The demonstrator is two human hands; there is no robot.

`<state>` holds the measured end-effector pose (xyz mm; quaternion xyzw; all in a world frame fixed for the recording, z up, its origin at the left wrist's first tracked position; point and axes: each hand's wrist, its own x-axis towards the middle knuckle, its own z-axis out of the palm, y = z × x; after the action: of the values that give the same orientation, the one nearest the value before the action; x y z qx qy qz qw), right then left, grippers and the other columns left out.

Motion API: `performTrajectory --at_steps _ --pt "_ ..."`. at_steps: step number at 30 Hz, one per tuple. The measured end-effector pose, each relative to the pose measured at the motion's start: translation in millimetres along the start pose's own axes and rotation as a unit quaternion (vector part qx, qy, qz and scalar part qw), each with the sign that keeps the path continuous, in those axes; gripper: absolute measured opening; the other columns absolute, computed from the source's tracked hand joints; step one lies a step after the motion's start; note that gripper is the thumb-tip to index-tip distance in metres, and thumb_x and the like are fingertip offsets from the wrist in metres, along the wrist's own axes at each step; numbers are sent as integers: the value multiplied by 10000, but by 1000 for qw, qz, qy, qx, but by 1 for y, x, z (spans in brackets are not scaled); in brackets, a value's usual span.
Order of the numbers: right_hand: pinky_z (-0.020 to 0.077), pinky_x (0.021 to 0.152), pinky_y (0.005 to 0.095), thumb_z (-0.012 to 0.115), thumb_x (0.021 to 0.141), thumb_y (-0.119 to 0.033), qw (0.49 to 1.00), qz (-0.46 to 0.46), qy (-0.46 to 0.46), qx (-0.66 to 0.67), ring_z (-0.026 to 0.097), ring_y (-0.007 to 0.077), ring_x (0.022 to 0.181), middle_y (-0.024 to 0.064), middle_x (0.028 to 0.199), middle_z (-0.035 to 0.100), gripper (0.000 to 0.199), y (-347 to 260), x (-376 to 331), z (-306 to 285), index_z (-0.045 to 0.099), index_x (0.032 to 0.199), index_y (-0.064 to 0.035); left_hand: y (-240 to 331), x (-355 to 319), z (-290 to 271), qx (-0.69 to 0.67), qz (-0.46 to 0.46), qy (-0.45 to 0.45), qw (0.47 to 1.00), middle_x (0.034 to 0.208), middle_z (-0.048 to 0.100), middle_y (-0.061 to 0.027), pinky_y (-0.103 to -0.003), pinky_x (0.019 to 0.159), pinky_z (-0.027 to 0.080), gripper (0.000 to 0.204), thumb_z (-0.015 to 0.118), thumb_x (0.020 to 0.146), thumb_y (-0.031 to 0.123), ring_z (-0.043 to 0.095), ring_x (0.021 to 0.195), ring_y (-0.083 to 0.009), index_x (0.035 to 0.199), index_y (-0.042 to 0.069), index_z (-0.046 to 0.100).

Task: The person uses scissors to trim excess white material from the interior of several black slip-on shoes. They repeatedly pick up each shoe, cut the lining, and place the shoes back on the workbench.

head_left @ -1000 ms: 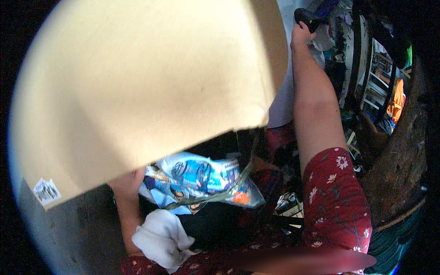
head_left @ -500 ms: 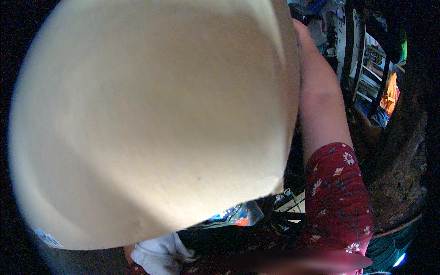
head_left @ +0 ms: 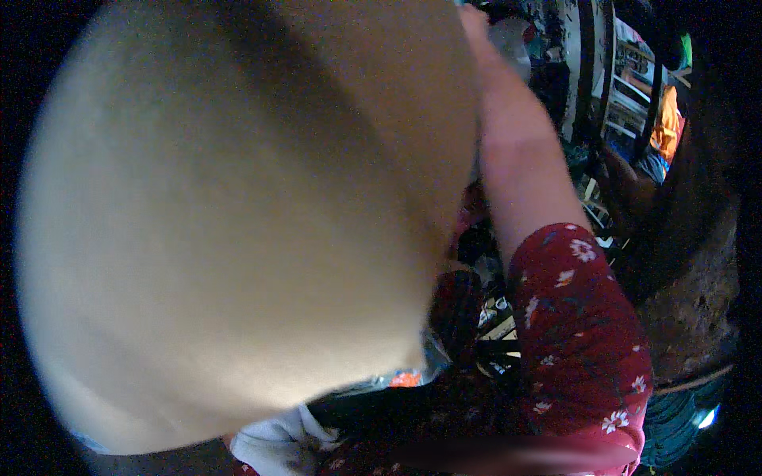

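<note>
A large smooth beige sheet (head_left: 238, 238) stands very close and fills most of the view. I cannot tell its material. My right arm, in a red floral sleeve, reaches up along the sheet's right side. At the top edge a small part of my right hand (head_left: 474, 22) shows beside the sheet; its fingers are hidden. My left hand is out of sight, and only a sliver of skin appears under the sheet's lower edge, next to a white cloth (head_left: 278, 443).
A shiny plastic package with an orange patch (head_left: 405, 379) peeks out below the sheet. Orange cloth (head_left: 667, 131) hangs at the far right near white bars. A rough brown surface (head_left: 690, 317) and dark green fabric (head_left: 679, 432) lie to the right of my sleeve.
The sheet's right edge has shifted left and a dark shadow now crosses its upper part. My right arm has swung left and farther up. More of the dark clutter between them shows.
</note>
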<state>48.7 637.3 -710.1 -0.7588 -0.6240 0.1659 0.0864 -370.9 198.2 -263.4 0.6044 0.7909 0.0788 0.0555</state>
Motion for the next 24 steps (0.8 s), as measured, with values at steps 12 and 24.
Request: performTrajectory --at_steps 12,24 --pt "513 853 434 794 810 -170 978 79 87 174 646 330 903 131 959 672 319 -57 -160 -82 666 1064 -26 11 12 -12 -46 13 -25 999 1085 741 -143 -398 876 536 281 721 884 125 709 977 -303 1158 64 728" --pt "517 889 458 709 858 -147 974 4 75 215 666 382 1023 197 1074 709 344 -115 -185 -204 644 1187 -71 27 31 -19 -102 96 99 985 1138 730 -111 -395 929 512 214 758 835 130 691 1031 -288 1037 75 714"
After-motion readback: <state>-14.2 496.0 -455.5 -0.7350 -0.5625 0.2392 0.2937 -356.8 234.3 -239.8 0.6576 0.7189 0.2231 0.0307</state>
